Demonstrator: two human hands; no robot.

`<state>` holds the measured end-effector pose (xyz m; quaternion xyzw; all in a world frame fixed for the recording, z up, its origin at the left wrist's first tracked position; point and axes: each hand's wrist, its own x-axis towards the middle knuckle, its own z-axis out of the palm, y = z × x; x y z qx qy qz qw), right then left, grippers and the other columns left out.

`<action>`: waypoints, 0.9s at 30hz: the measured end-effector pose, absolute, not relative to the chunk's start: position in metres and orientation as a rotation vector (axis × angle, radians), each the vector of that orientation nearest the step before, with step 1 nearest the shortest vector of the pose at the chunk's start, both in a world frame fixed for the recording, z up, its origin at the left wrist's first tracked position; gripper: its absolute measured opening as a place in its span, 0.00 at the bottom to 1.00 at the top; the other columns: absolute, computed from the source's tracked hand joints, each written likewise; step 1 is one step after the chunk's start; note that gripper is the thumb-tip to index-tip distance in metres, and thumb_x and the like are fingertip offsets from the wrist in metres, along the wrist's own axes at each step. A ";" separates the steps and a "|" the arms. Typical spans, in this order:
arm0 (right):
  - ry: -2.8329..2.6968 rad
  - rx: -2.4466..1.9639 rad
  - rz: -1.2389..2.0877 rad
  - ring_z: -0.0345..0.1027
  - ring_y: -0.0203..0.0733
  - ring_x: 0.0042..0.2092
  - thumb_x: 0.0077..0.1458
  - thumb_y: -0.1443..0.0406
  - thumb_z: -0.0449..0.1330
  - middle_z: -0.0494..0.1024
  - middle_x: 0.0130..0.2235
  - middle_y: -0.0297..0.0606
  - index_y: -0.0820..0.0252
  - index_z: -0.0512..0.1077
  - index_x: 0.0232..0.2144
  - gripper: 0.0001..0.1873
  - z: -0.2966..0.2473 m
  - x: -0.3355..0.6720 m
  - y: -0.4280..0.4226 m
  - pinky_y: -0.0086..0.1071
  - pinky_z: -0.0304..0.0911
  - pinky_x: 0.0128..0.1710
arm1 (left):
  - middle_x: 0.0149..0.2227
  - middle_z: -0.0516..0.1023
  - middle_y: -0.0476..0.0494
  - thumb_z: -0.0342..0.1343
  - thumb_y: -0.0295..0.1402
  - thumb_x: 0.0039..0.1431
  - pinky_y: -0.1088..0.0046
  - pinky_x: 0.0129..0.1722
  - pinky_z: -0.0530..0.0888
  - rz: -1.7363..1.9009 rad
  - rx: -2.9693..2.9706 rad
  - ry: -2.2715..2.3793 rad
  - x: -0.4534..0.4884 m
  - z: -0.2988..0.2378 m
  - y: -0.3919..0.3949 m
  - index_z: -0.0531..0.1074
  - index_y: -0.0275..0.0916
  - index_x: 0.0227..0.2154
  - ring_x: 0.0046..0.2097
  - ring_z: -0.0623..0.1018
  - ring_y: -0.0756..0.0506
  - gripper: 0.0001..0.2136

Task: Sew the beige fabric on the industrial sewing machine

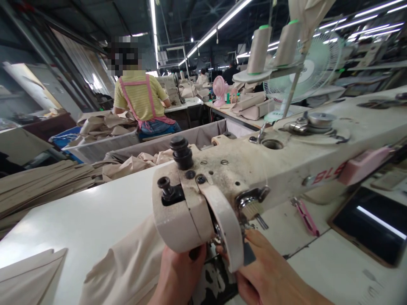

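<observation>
Factory table point(79, 216): left hand point(178, 275), right hand point(263, 271) on one sewing machine point(241, 169).

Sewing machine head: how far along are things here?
Done: flat beige fabric pieces lie stacked at left. In hand: the left hand and right hand are at the cream metal sewing machine head, its curved white end cover swung open. Left: loose beige cloth lies on the white tabletop, seemingly waiting.

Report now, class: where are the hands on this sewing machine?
Left hand under the machine head's end. Right hand at its curved white cover. Beige fabric on the table, left of both.
</observation>
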<state>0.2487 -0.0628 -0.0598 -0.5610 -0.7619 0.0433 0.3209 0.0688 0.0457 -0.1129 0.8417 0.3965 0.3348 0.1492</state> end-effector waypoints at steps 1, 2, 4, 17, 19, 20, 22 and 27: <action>-2.009 -1.485 0.120 0.63 0.47 0.49 0.48 0.78 0.53 0.74 0.44 0.43 0.60 0.74 0.37 0.17 -0.060 0.249 -0.062 0.37 0.61 0.52 | 0.30 0.82 0.44 0.50 0.31 0.56 0.63 0.34 0.77 0.963 2.427 1.136 0.069 -0.112 0.046 0.79 0.41 0.30 0.34 0.80 0.40 0.11; -2.022 -1.471 0.115 0.64 0.47 0.48 0.48 0.77 0.53 0.74 0.43 0.44 0.61 0.73 0.38 0.17 -0.061 0.249 -0.062 0.38 0.62 0.51 | 0.30 0.82 0.44 0.50 0.31 0.55 0.64 0.33 0.78 0.962 2.447 1.123 0.068 -0.110 0.047 0.79 0.41 0.30 0.33 0.81 0.41 0.11; -2.048 -1.423 0.113 0.64 0.48 0.46 0.48 0.76 0.52 0.74 0.42 0.45 0.62 0.73 0.38 0.15 -0.062 0.249 -0.061 0.39 0.64 0.49 | 0.30 0.82 0.45 0.53 0.30 0.54 0.66 0.31 0.79 0.952 2.497 1.087 0.067 -0.108 0.049 0.79 0.42 0.30 0.32 0.81 0.41 0.09; -2.020 -1.281 -0.005 0.65 0.50 0.43 0.50 0.74 0.51 0.74 0.40 0.44 0.58 0.67 0.32 0.09 -0.085 0.253 -0.053 0.41 0.66 0.45 | 0.32 0.83 0.43 0.53 0.29 0.54 0.66 0.33 0.80 1.014 2.552 1.131 0.070 -0.102 0.048 0.79 0.41 0.30 0.35 0.82 0.40 0.09; -2.021 -1.263 -0.093 0.66 0.50 0.42 0.51 0.74 0.51 0.75 0.39 0.45 0.59 0.68 0.33 0.10 -0.086 0.253 -0.054 0.41 0.67 0.43 | 0.32 0.83 0.42 0.53 0.30 0.54 0.64 0.36 0.80 0.993 2.553 1.204 0.069 -0.104 0.047 0.79 0.41 0.29 0.36 0.82 0.39 0.09; -2.023 -1.270 -0.126 0.66 0.50 0.42 0.51 0.74 0.51 0.75 0.39 0.45 0.60 0.69 0.34 0.10 -0.087 0.252 -0.054 0.41 0.68 0.43 | 0.32 0.83 0.42 0.53 0.31 0.55 0.63 0.36 0.80 0.980 2.553 1.234 0.068 -0.105 0.047 0.79 0.40 0.29 0.37 0.82 0.38 0.09; -2.049 -1.326 -0.136 0.66 0.50 0.43 0.51 0.74 0.52 0.75 0.40 0.44 0.62 0.70 0.38 0.13 -0.088 0.252 -0.055 0.40 0.68 0.45 | 0.29 0.82 0.42 0.52 0.33 0.56 0.62 0.36 0.80 0.956 2.549 1.264 0.067 -0.107 0.047 0.79 0.40 0.27 0.34 0.82 0.39 0.10; -2.037 -1.310 -0.196 0.67 0.48 0.42 0.58 0.73 0.51 0.75 0.38 0.43 0.64 0.72 0.38 0.10 -0.092 0.248 -0.053 0.38 0.68 0.46 | 0.26 0.82 0.44 0.54 0.35 0.55 0.64 0.36 0.80 1.067 2.509 1.176 0.067 -0.108 0.052 0.78 0.41 0.26 0.30 0.81 0.41 0.10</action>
